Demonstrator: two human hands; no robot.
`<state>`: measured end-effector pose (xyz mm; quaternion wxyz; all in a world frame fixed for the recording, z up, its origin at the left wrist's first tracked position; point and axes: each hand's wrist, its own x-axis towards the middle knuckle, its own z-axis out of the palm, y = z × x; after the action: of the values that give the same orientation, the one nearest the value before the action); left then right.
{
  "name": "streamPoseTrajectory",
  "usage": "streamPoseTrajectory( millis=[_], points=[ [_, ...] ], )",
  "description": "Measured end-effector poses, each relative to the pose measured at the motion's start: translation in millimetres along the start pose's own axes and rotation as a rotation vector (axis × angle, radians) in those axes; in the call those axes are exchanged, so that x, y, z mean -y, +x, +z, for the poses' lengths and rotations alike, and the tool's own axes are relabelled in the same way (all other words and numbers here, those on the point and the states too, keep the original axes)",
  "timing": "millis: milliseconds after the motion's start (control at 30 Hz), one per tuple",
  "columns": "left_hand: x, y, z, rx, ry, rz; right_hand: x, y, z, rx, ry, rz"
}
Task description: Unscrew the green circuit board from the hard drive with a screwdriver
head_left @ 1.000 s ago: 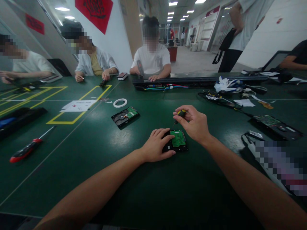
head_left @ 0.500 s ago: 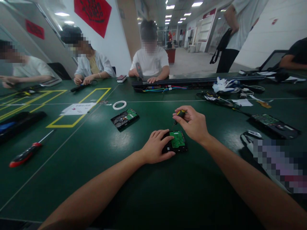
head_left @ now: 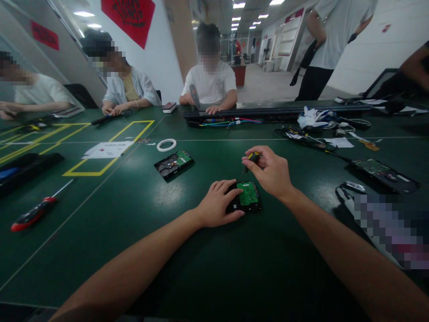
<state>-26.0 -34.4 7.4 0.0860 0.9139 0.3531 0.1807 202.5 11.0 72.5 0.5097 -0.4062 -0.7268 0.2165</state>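
Observation:
A hard drive [head_left: 248,195] with a green circuit board lies flat on the green table [head_left: 201,268] in front of me. My left hand [head_left: 221,203] rests over its left side, fingers across the top and thumb along the near edge, gripping it. In my right hand [head_left: 268,170] is a small yellow and black screwdriver [head_left: 254,157], held by the handle. The screwdriver's shaft slants down to the drive's far edge near my left fingertips; its very tip is too small to make out.
Left of the drive lie a second hard drive [head_left: 174,164], a white tape ring [head_left: 166,145] and a red and black screwdriver [head_left: 38,213]. Another drive [head_left: 382,175] and a strapped bag [head_left: 378,228] are at right. Several people sit or stand around the table.
The view has shifted slightly. Both hands keep nearly the same places on the drive and screwdriver. At the far right, a person's arm has risen.

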Motion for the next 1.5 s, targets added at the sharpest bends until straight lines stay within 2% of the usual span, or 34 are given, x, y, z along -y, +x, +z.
streamPoseTrajectory(
  millis=[500, 900, 1033, 1267, 1500],
  points=[
    [0, 0, 0.9, -0.010, -0.017, 0.002, -1, 0, 0, -0.046, -0.117, -0.022],
    [0, 0, 0.5, 0.003, 0.001, -0.005, -2, 0, 0, -0.074, -0.128, 0.008],
    [0, 0, 0.8, -0.006, 0.002, -0.001, 1, 0, -1, -0.023, -0.144, -0.037],
    [2, -1, 3.4, -0.016, 0.009, 0.011, 10, 3, -4, 0.081, -0.164, -0.230],
    [2, 0, 4.1, -0.029, -0.001, 0.019, 7, 3, -4, 0.087, -0.177, -0.255]
  ],
)
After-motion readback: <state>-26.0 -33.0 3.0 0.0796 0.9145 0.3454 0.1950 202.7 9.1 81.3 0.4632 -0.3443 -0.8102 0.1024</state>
